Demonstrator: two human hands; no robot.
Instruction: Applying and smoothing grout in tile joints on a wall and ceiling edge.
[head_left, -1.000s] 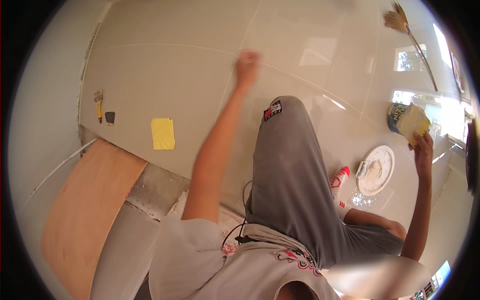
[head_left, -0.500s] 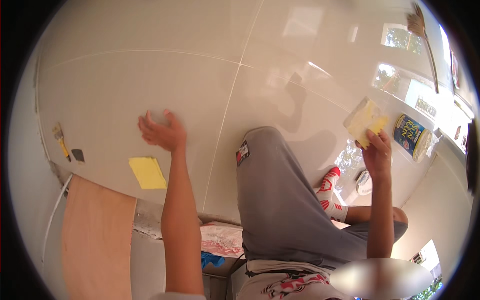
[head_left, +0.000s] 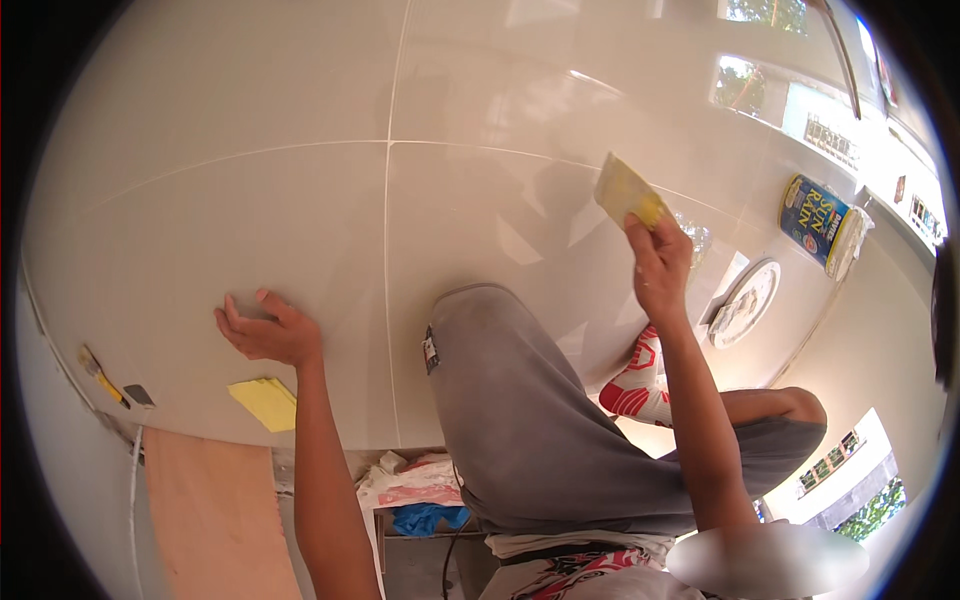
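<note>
From right hand [head_left: 663, 262], a flat piece [head_left: 622, 186] points lengthwise forward-left

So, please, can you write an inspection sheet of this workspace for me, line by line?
Surface: pale, shiny tile floor with bright reflections.
Things in use: flat yellow-and-pale piece, held up; yellow sheet on the floor.
Clutter: brush and small dark piece at left; tub and round lid with pale stuff on it at right.
Hands: left hand open, empty, near the sheet; right hand pinching the flat piece.
Cables: dark cord near the person's waist; white strip at left, cannot tell if cable.
Surroundings: wooden board at lower left; plastic bag and blue item beyond the floor's near edge.
</note>
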